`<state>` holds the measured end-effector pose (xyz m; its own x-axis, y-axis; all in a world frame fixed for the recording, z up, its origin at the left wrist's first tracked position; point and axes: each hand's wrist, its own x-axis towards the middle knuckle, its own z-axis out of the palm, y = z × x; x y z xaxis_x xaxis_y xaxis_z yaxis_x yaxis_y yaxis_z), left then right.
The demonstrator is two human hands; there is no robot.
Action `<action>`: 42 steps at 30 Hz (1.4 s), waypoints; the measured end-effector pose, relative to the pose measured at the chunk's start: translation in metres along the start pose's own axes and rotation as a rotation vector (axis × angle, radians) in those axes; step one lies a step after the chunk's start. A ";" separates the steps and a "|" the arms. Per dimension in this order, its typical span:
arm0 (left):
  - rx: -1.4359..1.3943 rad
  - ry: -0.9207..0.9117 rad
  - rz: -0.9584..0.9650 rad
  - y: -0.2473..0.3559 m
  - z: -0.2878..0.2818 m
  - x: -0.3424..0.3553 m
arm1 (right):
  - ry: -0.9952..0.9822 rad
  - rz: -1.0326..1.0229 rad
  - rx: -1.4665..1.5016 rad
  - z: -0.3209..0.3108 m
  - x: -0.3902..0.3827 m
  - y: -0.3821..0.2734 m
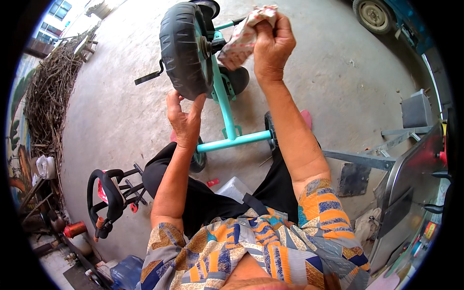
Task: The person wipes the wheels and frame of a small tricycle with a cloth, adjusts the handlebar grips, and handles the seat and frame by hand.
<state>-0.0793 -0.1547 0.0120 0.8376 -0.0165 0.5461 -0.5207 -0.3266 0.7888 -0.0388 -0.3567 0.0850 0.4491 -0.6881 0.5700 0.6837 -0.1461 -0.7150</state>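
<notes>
A small teal tricycle [227, 111] lies tipped up on the concrete in front of me, its black front wheel [184, 48] raised toward me. My left hand [182, 116] grips the lower edge of that wheel's tyre. My right hand [272, 41] is lifted beside the wheel, closed on a crumpled white and red patterned cloth [241, 38] that hangs next to the wheel hub. A black pedal [149, 76] sticks out left of the wheel. The tricycle's rear wheels sit near my knees, partly hidden by my arms.
A black and red handlebar and seat assembly [110, 195] lies on the ground at the left. A pile of dry sticks [46, 96] lines the left edge. A grey metal frame and machine [406, 164] stand at the right. A vehicle wheel [373, 14] shows at top right.
</notes>
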 end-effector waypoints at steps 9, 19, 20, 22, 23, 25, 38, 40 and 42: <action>0.023 -0.004 0.008 0.006 -0.001 0.001 | 0.146 0.017 0.097 -0.001 0.035 0.024; 0.113 -0.002 0.093 0.019 -0.006 0.009 | -0.043 -0.234 -0.801 -0.020 0.034 0.061; 0.124 0.010 0.115 0.021 -0.006 0.012 | -0.034 -0.173 -0.775 -0.022 0.034 0.061; 0.144 0.007 0.121 0.021 -0.008 0.013 | 0.007 0.014 -0.596 -0.027 0.034 0.061; 0.149 0.008 0.126 0.021 -0.009 0.014 | 0.044 0.101 -0.510 -0.029 0.036 0.057; 0.156 -0.001 0.123 0.022 -0.010 0.014 | 0.118 0.265 -0.337 -0.044 0.044 0.069; 0.123 -0.022 0.081 0.014 -0.018 0.010 | -0.090 -0.329 -0.469 -0.037 0.025 0.005; 0.105 -0.029 0.082 0.015 -0.017 0.010 | -0.271 -0.541 -0.652 -0.032 0.021 0.018; 0.105 -0.027 0.100 0.015 -0.017 0.011 | -0.347 -0.626 -0.927 -0.025 0.011 0.023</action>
<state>-0.0809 -0.1436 0.0346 0.7873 -0.0787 0.6115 -0.5827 -0.4192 0.6963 -0.0327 -0.3851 0.0648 0.4137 -0.1020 0.9047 0.2243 -0.9517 -0.2099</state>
